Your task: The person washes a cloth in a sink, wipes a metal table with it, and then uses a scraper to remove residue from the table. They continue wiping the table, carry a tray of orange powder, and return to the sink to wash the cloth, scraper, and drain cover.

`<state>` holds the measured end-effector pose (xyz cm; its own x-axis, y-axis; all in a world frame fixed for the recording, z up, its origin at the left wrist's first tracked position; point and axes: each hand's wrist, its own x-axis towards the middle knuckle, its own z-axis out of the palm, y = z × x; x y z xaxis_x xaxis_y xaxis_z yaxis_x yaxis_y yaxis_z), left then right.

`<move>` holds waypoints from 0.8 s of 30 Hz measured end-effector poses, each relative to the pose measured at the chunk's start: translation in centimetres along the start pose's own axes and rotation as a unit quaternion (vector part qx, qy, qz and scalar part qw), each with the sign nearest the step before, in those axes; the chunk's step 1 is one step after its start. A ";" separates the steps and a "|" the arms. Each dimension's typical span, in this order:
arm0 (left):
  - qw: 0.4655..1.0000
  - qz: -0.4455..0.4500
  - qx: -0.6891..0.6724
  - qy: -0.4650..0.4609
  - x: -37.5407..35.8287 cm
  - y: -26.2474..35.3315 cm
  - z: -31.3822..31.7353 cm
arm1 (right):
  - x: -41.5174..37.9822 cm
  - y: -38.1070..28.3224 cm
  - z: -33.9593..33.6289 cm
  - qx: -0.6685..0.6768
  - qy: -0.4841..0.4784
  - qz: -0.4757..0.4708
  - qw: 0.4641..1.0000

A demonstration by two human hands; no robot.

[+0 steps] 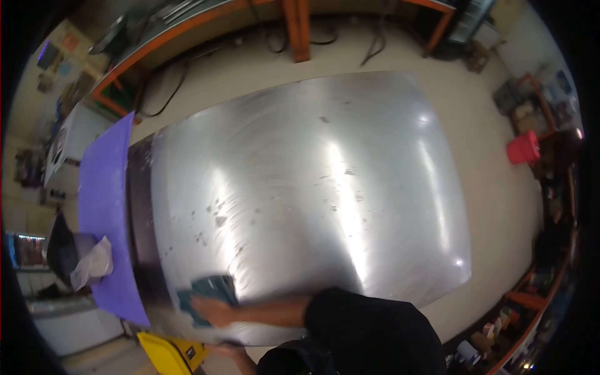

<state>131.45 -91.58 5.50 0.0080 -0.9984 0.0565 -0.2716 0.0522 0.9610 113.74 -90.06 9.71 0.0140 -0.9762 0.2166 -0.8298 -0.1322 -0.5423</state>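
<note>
A large shiny metal-topped table fills the middle of the view, with dark smudges and streaky marks on it. My right hand presses on a dark green cloth near the table's lower left corner, its arm reaching across from a black sleeve. Part of the cloth bunches up beyond the fingers, slightly blurred. Below it, my left hand is by the table's near edge, fingers stretched out and nothing seen in them; it is small and partly blurred.
A purple board stands along the table's left end, beside a dark bin with a pale plastic bag. A yellow object is at lower left. A pink bucket stands right; orange-framed benches line the back.
</note>
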 end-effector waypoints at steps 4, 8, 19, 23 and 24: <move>0.997 -0.075 0.030 0.006 2.4 4.2 3.1 | -18.3 -3.4 -7.1 0.133 -0.013 0.065 0.989; 0.998 -0.048 0.035 -0.020 10.4 2.4 2.7 | -29.6 -1.2 -20.7 0.022 0.005 0.373 0.928; 0.990 -0.122 -0.037 0.054 14.7 4.7 -1.1 | -20.8 29.1 -30.2 -0.324 0.036 0.576 0.750; 0.983 -0.165 -0.062 0.047 16.0 2.4 -2.0 | 7.8 36.1 -26.9 -0.329 0.016 0.435 0.838; 0.996 -0.062 0.041 0.039 16.3 1.1 -1.8 | 14.6 36.4 -24.4 -0.328 0.021 0.383 0.863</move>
<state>133.00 -107.77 8.00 0.1195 -0.9921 -0.0379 -0.3420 -0.0769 0.9365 70.11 -104.91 12.98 -0.6879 -0.7249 0.0346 -0.7242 0.6888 0.0336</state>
